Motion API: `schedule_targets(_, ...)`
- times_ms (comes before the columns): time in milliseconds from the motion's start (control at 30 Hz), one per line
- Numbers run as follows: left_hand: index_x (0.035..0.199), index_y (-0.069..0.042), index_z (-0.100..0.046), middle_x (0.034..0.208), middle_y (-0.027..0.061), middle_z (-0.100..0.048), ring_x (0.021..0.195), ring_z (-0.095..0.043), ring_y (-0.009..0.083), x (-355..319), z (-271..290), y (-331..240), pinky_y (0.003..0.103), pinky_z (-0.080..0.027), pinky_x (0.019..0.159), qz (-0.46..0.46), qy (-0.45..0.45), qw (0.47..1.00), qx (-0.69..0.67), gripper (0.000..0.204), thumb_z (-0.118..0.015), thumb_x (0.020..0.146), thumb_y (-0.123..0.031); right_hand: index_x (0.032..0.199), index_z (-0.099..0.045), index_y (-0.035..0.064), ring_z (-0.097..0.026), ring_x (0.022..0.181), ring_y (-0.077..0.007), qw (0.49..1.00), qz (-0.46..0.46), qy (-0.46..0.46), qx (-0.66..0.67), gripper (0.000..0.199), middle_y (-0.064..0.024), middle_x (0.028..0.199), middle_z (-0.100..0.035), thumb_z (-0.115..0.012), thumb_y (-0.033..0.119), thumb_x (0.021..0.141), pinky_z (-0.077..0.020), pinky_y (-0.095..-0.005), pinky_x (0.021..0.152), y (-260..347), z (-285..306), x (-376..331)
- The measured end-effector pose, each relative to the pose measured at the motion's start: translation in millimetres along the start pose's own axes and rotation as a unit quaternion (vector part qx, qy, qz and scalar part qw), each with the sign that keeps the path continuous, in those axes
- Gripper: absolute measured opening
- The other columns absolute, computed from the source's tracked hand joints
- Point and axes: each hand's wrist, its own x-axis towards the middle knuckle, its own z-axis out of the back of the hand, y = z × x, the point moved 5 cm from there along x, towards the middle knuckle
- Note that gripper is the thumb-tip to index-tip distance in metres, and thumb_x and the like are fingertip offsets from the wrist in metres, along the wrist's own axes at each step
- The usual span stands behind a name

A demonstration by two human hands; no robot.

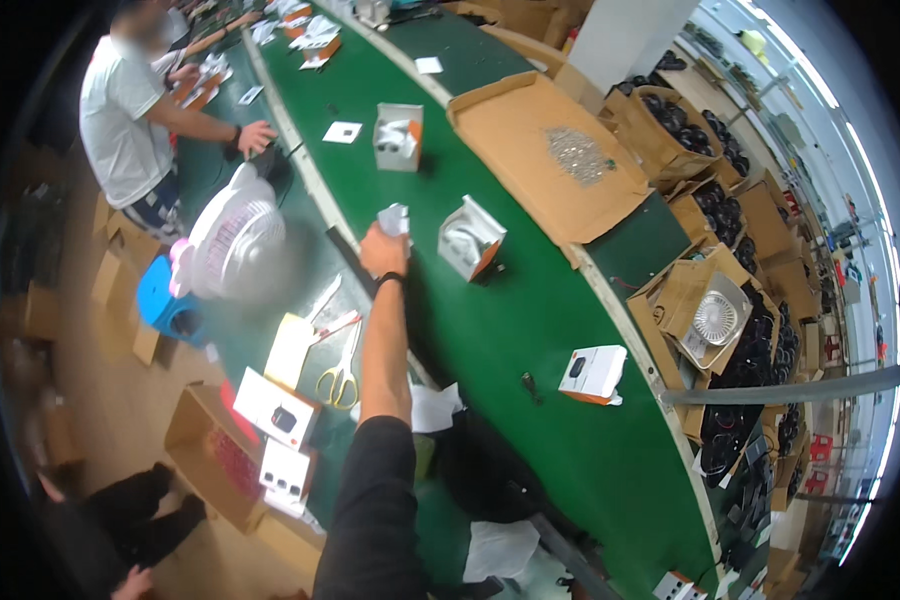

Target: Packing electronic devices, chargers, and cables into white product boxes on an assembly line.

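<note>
My left hand [383,252], with a dark band at its wrist, reaches over the near side of the green belt. Its fingers are closed on a small white-grey piece [396,218] that looks like folded paper or film; its exact kind is unclear. Right of it, an opened white carton [469,240] with orange sides holds pale contents. Another opened carton [398,135] stands farther along the belt, near a flat white card [342,132]. A closed white-and-orange box [592,375] lies nearer on the right, beside a small dark cable [531,387]. My right hand is out of view.
Beside my forearm, the side bench holds scissors [340,378], boxes [277,408] and a white-pink fan [235,240]. A co-worker [125,110] reaches over the bench, far left. Beyond the belt lie a cardboard tray of small parts [530,150] and cartons of black items [670,120].
</note>
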Motion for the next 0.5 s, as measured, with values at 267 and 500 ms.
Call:
schedule_targets(267, 0.105, -0.003, -0.083, 0.097, 0.0217, -0.081, 0.092, -0.078, 0.0405, -22, 57, 2, 0.049, -0.060, 0.084, -0.110, -0.117, 0.967, -0.198, 0.039, -0.093, 0.074, -0.026, 0.087, -0.072, -0.0015, -0.061, 0.045, -0.0196, 0.985, -0.071, 0.153, -0.049, 0.031, -0.0106, 0.075, -0.071, -0.065, 0.024, 0.102, -0.0420, -0.0321, 0.037, 6, 36, -11)
schedule_targets(500, 0.113, 0.002, -0.081, 0.102, 0.0074, -0.083, 0.092, -0.078, 0.0169, -180, 179, -45, 0.033, -0.060, 0.082, -0.052, 0.064, 0.861, -0.502, 0.035, -0.091, 0.085, -0.015, 0.101, -0.073, -0.0019, -0.062, 0.050, -0.0142, 0.994, -0.029, 0.085, -0.060, 0.041, -0.0084, 0.079, -0.071, -0.056, 0.034, 0.111, -0.0412, -0.0294, 0.038, 50, 77, -19)
